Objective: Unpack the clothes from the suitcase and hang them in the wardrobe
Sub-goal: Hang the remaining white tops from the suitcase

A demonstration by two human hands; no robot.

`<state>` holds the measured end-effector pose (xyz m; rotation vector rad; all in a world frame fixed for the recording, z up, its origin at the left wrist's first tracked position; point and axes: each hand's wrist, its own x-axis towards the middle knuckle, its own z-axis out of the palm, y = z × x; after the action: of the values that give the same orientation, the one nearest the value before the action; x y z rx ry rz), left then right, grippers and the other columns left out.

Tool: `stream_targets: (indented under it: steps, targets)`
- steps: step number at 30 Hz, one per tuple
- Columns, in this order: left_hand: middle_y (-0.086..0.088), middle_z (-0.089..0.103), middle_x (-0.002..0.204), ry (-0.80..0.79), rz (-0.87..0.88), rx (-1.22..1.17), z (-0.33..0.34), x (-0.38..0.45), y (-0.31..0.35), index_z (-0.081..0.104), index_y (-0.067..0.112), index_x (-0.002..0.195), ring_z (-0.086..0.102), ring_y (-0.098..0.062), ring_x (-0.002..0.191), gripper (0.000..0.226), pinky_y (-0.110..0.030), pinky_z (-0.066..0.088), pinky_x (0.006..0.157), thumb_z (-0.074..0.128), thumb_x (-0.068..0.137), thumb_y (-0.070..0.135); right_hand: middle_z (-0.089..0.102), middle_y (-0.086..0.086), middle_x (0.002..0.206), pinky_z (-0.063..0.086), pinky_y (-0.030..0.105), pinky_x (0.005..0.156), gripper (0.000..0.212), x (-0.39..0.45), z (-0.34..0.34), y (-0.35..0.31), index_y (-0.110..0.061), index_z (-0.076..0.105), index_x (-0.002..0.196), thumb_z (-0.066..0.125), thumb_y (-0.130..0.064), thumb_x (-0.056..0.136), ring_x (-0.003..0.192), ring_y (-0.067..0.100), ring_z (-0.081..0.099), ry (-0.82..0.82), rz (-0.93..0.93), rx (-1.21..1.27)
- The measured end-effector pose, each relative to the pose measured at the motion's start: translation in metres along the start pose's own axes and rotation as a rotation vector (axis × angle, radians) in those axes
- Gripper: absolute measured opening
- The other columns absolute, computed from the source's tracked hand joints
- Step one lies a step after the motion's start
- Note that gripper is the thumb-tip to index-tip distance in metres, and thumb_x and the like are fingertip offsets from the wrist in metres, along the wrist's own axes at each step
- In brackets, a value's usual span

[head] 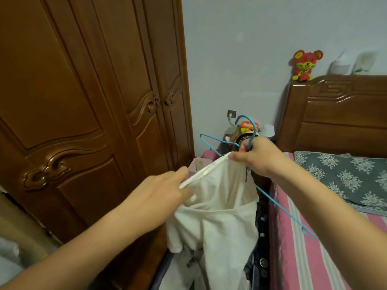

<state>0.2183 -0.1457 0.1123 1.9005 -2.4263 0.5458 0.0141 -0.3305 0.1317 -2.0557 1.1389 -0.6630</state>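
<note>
Hanging between closed wardrobe (pixel 88 97) and bed (pixel 326 237) edge, a white garment (pixel 219 210) is pinched at its collar by the left hand (pixel 159 197); collar and blue hanger (pixel 247 130) are gripped by the right hand (pixel 259 158), apparently threading it.

- Head view: looks forward and down from the person's head, close over both forearms.
- Faces the wardrobe (pixel 88 114) and bed (pixel 326 216) corner.

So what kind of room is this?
Most likely a bedroom: there is a bed with a carved wooden headboard, a pillow, and a tall wooden wardrobe beside it.
</note>
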Motion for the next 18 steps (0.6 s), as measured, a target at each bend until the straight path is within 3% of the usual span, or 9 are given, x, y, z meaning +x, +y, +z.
stream_targets:
  steps: [4,6,8,9,11,14,16,18]
  targets:
    - [0.004,0.032,0.101,-0.056,-0.205,-0.126,0.014,0.03,-0.002,0.041,0.03,0.126,0.051,-0.027,0.063,0.047,-0.045,0.044,0.055,0.052,0.087,0.006,0.053,-0.008,0.054,0.037,0.021,0.05,0.03,0.004,0.007,0.017,-0.016,0.06,0.066,0.069,-0.026,0.093,0.051,0.01,0.046,-0.07,0.011,0.023]
    - [0.004,0.032,0.101,-0.148,-0.341,-0.273,0.029,0.05,-0.012,0.042,0.027,0.12,0.055,-0.03,0.066,0.042,-0.053,0.049,0.063,0.045,0.086,0.002,0.066,-0.004,0.071,0.034,0.015,0.043,0.013,-0.001,0.01,0.034,-0.016,0.066,0.093,0.058,-0.023,0.1,0.045,0.002,0.044,-0.149,0.02,0.104]
    - [0.003,0.034,0.104,-0.27,-0.387,-0.328,0.05,0.065,-0.024,0.041,0.025,0.117,0.058,-0.028,0.071,0.04,-0.051,0.054,0.064,0.047,0.086,0.002,0.074,0.005,0.09,0.03,0.017,0.038,0.021,-0.011,0.007,0.059,-0.026,0.054,0.123,0.046,-0.017,0.105,0.041,0.006,0.04,-0.143,0.077,0.258]
    - [0.002,0.034,0.106,-0.33,-0.411,-0.335,0.059,0.07,-0.028,0.041,0.026,0.118,0.059,-0.027,0.073,0.04,-0.049,0.056,0.065,0.05,0.086,0.004,0.075,0.007,0.094,0.029,0.018,0.037,0.026,-0.017,0.005,0.071,-0.028,0.047,0.129,0.044,-0.016,0.106,0.041,0.008,0.037,-0.104,0.085,0.3]
    - [-0.001,0.034,0.113,-0.457,-0.443,-0.316,0.075,0.077,-0.034,0.04,0.029,0.124,0.062,-0.027,0.076,0.045,-0.041,0.058,0.061,0.052,0.086,0.007,0.076,0.01,0.094,0.029,0.013,0.038,0.019,-0.032,-0.002,0.088,-0.017,0.049,0.124,0.043,-0.014,0.106,0.038,0.003,0.038,0.002,0.057,0.31]
    - [-0.011,0.03,0.124,-0.625,-0.512,-0.274,0.091,0.082,-0.038,0.038,0.024,0.13,0.065,-0.035,0.076,0.051,-0.034,0.056,0.053,0.05,0.085,0.003,0.075,0.008,0.082,0.032,0.008,0.042,0.017,-0.056,-0.009,0.098,0.0,0.062,0.098,0.05,-0.01,0.104,0.038,-0.002,0.044,0.084,0.052,0.286]
    - [-0.015,0.028,0.129,-0.683,-0.547,-0.24,0.098,0.083,-0.036,0.038,0.017,0.128,0.063,-0.037,0.079,0.048,-0.038,0.058,0.056,0.051,0.085,0.0,0.069,-0.008,0.062,0.031,0.013,0.046,0.023,-0.067,-0.009,0.103,-0.006,0.071,0.081,0.059,-0.012,0.099,0.042,0.002,0.04,0.03,0.024,0.144]
    - [-0.017,0.029,0.131,-0.705,-0.532,-0.213,0.098,0.085,-0.025,0.039,0.012,0.118,0.058,-0.034,0.078,0.034,-0.04,0.052,0.055,0.05,0.087,0.003,0.07,-0.01,0.063,0.033,0.018,0.051,0.026,-0.073,-0.003,0.103,-0.015,0.071,0.073,0.062,-0.014,0.097,0.05,0.005,0.042,-0.037,0.02,0.057]
